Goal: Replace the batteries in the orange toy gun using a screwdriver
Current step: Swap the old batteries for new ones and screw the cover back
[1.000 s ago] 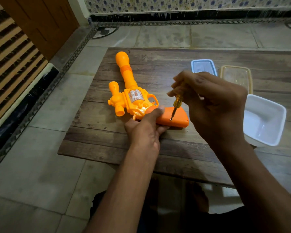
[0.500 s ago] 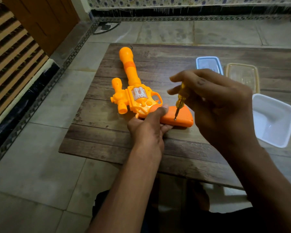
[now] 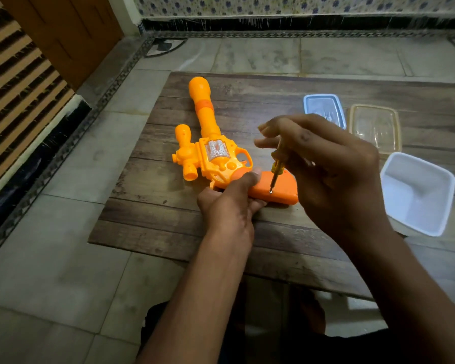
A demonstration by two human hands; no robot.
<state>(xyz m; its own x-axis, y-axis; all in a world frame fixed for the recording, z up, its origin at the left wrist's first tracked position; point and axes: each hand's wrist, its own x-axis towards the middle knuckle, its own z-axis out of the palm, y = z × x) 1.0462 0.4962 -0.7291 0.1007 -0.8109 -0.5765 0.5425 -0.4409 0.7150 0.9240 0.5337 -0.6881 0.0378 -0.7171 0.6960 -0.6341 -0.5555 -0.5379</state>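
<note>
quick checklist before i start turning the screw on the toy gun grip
1. Tip of the yellow-handled screwdriver sits on the screw in the orange plastic toy gun grip: ok.
2. Right hand pinches the handle: ok.
3. Left hand presses the gun down on the wooden board: ok.
4. Tip fully seated in the screw slot: cannot tell.
5. White square plastic tub beside the right hand, ready for the screw: ok.
6. New batteries in sight: not ok.
</note>
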